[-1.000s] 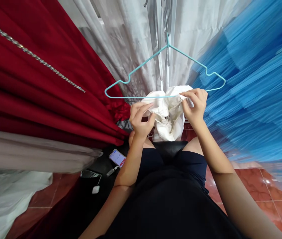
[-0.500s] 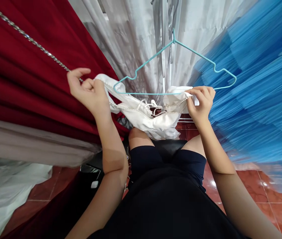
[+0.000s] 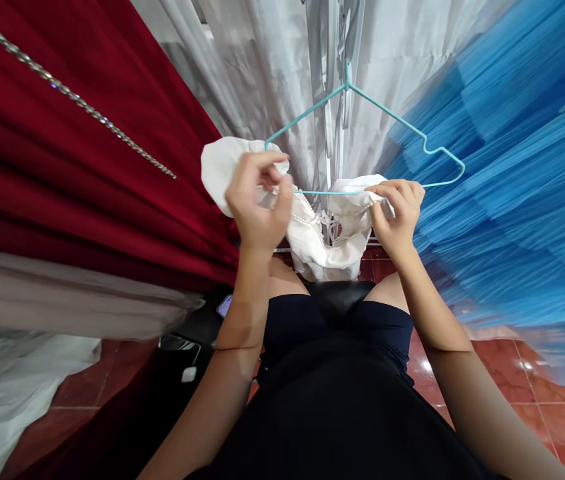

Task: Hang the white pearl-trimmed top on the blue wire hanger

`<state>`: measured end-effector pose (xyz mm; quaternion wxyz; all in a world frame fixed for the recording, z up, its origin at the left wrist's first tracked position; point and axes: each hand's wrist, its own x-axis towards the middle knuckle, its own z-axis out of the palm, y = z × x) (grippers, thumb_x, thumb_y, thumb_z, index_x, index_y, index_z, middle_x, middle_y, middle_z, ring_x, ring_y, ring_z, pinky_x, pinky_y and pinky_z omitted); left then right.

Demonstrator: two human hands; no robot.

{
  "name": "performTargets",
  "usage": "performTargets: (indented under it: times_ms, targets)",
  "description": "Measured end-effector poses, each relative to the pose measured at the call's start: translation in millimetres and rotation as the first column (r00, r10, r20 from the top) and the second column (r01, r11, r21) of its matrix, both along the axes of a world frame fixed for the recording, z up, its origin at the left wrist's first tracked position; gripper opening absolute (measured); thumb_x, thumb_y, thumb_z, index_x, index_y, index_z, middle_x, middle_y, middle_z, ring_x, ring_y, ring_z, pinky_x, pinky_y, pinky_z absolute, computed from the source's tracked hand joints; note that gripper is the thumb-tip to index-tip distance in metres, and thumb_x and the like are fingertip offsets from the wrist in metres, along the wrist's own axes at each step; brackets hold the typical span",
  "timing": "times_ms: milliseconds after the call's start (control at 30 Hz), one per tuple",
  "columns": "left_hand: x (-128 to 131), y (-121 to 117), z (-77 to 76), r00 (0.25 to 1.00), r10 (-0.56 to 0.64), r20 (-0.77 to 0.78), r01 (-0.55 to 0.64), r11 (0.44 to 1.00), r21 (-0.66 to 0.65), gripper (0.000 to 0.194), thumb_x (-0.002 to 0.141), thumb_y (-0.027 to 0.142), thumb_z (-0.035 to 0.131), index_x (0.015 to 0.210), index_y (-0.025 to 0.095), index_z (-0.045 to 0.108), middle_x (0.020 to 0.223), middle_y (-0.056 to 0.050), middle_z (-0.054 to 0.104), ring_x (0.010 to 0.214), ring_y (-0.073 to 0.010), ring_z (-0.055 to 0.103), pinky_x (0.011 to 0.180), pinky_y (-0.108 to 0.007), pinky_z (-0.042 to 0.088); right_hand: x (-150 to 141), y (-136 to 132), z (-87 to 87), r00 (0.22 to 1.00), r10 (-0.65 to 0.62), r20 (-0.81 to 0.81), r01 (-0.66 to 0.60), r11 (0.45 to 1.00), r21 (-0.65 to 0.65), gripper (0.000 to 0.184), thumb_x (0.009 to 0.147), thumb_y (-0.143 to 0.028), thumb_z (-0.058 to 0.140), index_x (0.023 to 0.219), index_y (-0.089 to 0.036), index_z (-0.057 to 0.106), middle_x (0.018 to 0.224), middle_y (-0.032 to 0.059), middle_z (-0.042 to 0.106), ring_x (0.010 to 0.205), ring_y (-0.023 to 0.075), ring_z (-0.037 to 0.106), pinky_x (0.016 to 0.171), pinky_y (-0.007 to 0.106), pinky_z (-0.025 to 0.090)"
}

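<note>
A small white garment with pearl-beaded edges hangs between both my hands, just under the bottom bar of a turquoise wire hanger. My left hand is closed in a pinch on the garment's left end, at the hanger's left tip. My right hand is closed in a pinch on the garment's right end, against the hanger bar. The hanger's hook is up among white drapes.
A red dress with a silver beaded strip hangs at the left, white gowns behind, a blue tulle dress at the right. A phone and small devices lie low at the left. The floor is red tile.
My left hand, stretched far left with the garment half a second ago, has come back right to the hanger's left tip. The garment has bunched up again. My right hand stayed put.
</note>
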<state>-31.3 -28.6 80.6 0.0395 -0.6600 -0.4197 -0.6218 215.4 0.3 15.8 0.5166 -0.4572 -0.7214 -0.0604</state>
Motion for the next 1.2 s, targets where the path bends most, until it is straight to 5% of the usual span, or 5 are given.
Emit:
performTargets:
  times_ms: [300, 500, 633, 900, 1200]
  targets:
    - [41, 5, -24.8, 0.926, -0.188, -0.328, 0.042, 0.914, -0.404, 0.031, 0.106, 0.010, 0.048, 0.113, 0.027, 0.073, 0.103, 0.001, 0.080, 0.098, -0.0215, 0.070, 0.093, -0.039, 0.042, 13, -1, -4.0, 0.996, 0.023, 0.084, -0.023, 1.000, 0.004, 0.023, 0.095, -0.032, 0.056, 0.114, -0.029, 0.069, 0.113, 0.0041, 0.070, 0.111, 0.0243, 0.063, 0.112, 0.052, 0.044]
    - [37, 5, -20.7, 0.925, -0.207, -0.320, 0.049, 0.897, -0.438, 0.034, 0.105, 0.009, 0.047, 0.114, 0.026, 0.075, 0.098, 0.000, 0.080, 0.098, -0.0219, 0.071, 0.090, -0.038, 0.041, 78, -2, -12.2, 0.936, -0.335, -0.107, 0.341, 0.939, 0.044, 0.023, 0.078, -0.036, 0.074, 0.081, -0.022, 0.057, 0.111, 0.0100, 0.065, 0.116, 0.0316, 0.057, 0.110, 0.061, 0.043]
    - [40, 4, -23.0, 0.931, -0.203, -0.303, 0.062, 0.907, -0.417, 0.033, 0.104, 0.008, 0.049, 0.112, 0.026, 0.075, 0.094, 0.001, 0.078, 0.092, -0.0212, 0.070, 0.089, -0.037, 0.039, 117, -4, 15.6, 0.845, -0.514, -0.148, 0.469, 0.845, -0.258, 0.022, 0.068, -0.014, 0.076, 0.064, -0.021, 0.056, 0.083, 0.0047, 0.065, 0.087, 0.0204, 0.058, 0.094, 0.045, 0.048]
    - [40, 4, -22.1, 0.935, -0.234, -0.267, 0.104, 0.899, -0.425, 0.034, 0.102, 0.005, 0.049, 0.110, 0.026, 0.075, 0.093, 0.002, 0.078, 0.094, -0.0203, 0.071, 0.091, -0.037, 0.039, 126, 0, 88.8, 0.819, -0.452, -0.355, 0.010, 0.629, -0.777, 0.014, 0.070, 0.001, 0.073, 0.064, -0.012, 0.071, 0.055, 0.0017, 0.065, 0.051, 0.0100, 0.057, 0.057, 0.027, 0.048]
    - [34, -1, -18.9, 0.931, -0.231, -0.282, 0.088, 0.893, -0.441, 0.036, 0.100, 0.005, 0.048, 0.109, 0.027, 0.076, 0.094, 0.001, 0.078, 0.094, -0.0214, 0.070, 0.092, -0.038, 0.040, 114, 22, 124.6, 0.816, -0.403, -0.414, 0.059, 0.771, -0.634, 0.042, 0.069, 0.012, 0.066, 0.043, -0.017, 0.052, 0.037, -0.0042, 0.043, 0.042, 0.0039, 0.038, 0.050, 0.029, 0.029]
